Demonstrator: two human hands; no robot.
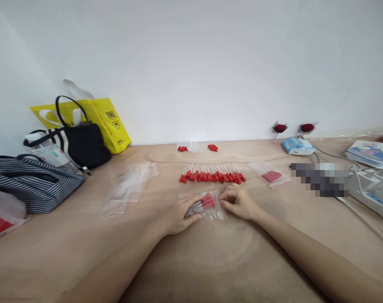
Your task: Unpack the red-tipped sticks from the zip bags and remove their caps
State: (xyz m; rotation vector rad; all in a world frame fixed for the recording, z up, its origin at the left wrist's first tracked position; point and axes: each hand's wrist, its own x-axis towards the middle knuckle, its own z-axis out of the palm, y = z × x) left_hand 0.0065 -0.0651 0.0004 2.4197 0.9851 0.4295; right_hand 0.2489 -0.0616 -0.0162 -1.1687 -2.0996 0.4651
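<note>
Head cam: the bag (pixel 211 211), a clear zip one, is lying on the table (pixel 191 269) front & ctr, btwn both hands. Red heads (pixel 207 200) are showing thru the plastic; dark shafts are running back from them twd the L hand (pixel 182 212). That hand is holding the bag's L end, thumb on the near side, fingers across the top. R hand (pixel 238 203) is sitting narrow at the R edge, thumb & index close tog. by the red line there; can't tell if they're pinching plastic or just touching it.

Step in hand, my read: bag is already loaded, & the R fingers are working its mouth edge. Any move along that edge would be calling for the L hand pressing the bag flat, the R thumb & index gripping both layers squarely, & the heads staying clear of the zip line.

Just beyond, a row of red-tipped sticks (pixel 212 176) is lying side by side, heads facing the person, pale shafts pointing twd the wall (pixel 210 71). To its R, a 2nd bag (pixel 271 176) is holding more red pcs. To the L, flat bags (pixel 130 185) are overlapping in a loose pile. Near the wall, two small red clusters are resting, L one (pixel 182 149) & R one (pixel 213 147), w/ clear plastic around them. Farther out, a yellow tote (pixel 115 130) is standing back L, & a blue pack (pixel 299 146) is lying back R.
</note>
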